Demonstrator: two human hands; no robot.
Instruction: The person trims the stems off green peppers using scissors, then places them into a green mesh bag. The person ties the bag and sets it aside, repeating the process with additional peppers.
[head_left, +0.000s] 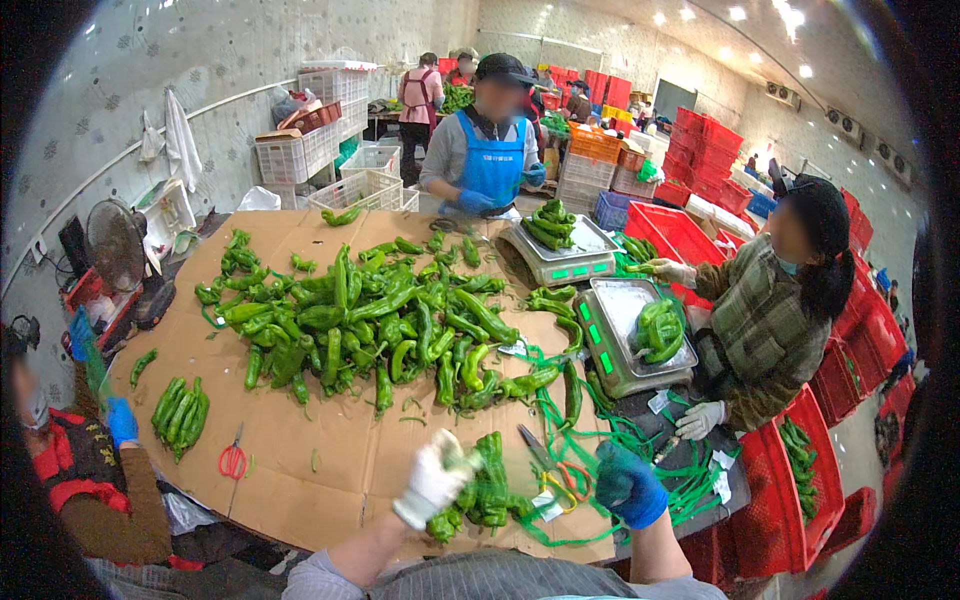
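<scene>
My left hand (439, 478), in a white glove, is blurred just left of a small pile of green peppers (491, 480) at the table's near edge. Something greenish shows by its fingers, but whether it is gripped is unclear. My right hand (634, 486), in a blue glove, has curled fingers beside the green mesh netting (570, 442); blur hides whether it holds a strand. Between my hands lie scissors with orange and yellow handles (568, 486) and a white tag (546, 506). A large heap of long green peppers (375, 322) covers the middle of the cardboard-topped table (300, 487).
Two scales stand at right: a near one (637, 334) with bagged peppers, a far one (562, 251) with loose peppers. Red-handled scissors (232, 459) lie left. Co-workers stand at the left, far side (491, 150) and right (780, 300). Red crates (787, 495) crowd the right.
</scene>
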